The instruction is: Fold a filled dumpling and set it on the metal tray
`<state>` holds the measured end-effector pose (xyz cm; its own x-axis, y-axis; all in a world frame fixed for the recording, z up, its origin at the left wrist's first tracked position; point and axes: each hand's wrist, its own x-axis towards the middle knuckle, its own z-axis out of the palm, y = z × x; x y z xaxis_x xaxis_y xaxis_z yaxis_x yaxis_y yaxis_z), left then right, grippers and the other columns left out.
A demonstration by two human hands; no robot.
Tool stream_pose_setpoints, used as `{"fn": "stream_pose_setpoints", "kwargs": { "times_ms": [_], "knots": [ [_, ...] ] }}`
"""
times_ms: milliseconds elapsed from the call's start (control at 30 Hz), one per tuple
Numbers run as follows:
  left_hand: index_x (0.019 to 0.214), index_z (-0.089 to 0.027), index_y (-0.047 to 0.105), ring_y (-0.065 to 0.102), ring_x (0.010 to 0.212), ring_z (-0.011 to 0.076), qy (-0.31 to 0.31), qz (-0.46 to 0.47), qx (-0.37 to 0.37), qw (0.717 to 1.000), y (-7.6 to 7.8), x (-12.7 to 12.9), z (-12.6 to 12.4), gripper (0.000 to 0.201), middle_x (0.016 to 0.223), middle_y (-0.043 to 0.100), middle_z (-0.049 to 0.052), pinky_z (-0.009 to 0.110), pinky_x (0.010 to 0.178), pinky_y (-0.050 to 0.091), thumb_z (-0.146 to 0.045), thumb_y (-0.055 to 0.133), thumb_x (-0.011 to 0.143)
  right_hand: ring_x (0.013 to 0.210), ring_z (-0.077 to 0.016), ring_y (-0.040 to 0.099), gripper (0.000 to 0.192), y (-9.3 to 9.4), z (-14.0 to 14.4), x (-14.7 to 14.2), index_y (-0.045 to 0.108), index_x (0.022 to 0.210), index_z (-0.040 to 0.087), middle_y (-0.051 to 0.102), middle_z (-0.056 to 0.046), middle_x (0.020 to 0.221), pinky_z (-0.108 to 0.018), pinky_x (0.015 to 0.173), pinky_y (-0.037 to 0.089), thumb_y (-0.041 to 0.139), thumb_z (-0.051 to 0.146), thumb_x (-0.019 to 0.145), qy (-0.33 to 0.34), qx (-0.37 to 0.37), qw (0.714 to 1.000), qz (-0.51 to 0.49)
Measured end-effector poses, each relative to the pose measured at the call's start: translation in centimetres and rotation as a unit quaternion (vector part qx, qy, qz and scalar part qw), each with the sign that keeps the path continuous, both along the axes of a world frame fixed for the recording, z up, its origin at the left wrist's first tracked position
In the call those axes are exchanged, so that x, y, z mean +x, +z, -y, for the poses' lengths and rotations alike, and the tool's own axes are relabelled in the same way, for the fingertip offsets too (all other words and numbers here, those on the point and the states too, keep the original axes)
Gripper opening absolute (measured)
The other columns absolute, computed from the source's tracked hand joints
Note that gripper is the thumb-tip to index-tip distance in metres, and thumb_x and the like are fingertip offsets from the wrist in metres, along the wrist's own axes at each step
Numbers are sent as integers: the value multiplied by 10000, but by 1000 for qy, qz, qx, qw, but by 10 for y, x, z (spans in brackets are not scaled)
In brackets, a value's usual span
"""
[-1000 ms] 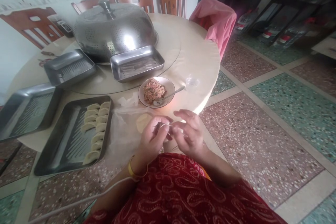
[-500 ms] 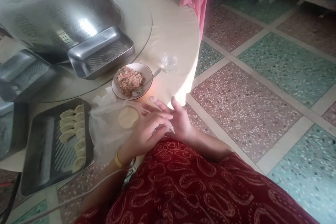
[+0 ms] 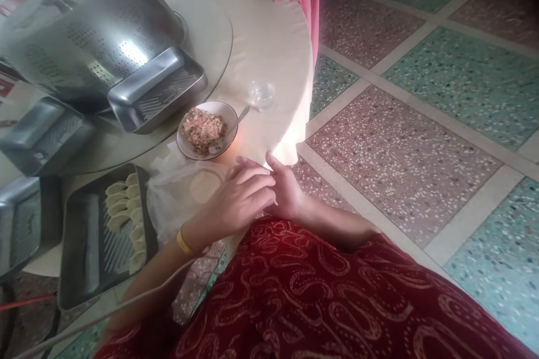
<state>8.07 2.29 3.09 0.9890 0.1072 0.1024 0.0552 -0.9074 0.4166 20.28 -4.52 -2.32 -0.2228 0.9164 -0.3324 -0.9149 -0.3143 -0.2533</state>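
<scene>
Two hands meet at the table (image 3: 269,39) edge, my left hand (image 3: 240,202) cupped over my right hand (image 3: 288,193), grip pressed together on something hidden, so I judge slow, even pinching best, round wrapper (image 3: 204,186) just left.

A pale round dough wrapper (image 3: 204,186) lies flat (on clear plastic) beside the hands.

No text, label, brand, number or sign can be read anywhere in this view.
</scene>
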Motion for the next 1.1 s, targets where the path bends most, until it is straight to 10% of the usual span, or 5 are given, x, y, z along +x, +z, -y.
{"fn": "stream_pose_setpoints", "kwargs": {
  "times_ms": [667,1100],
  "knots": [
    [715,-256,655,588,1095,269,6,-31,-50,998,-10,17,9,166,1038,684,15,440,1015,400,-242,618,876,1114,-253,629,659,-15,2,-3,651,1048,242,706,-85,932,-448,856,576,302,773,873,-68,95,989,97],
    [827,-316,724,592,1004,253,14,2,-125,992,-12,16,5,30,1028,681,-1,394,984,415,-290,725,812,905,-177,681,735,-22,-2,-7,691,797,214,688,-40,796,-337,771,552,166,707,944,-160,104,897,398]
  ]
}}
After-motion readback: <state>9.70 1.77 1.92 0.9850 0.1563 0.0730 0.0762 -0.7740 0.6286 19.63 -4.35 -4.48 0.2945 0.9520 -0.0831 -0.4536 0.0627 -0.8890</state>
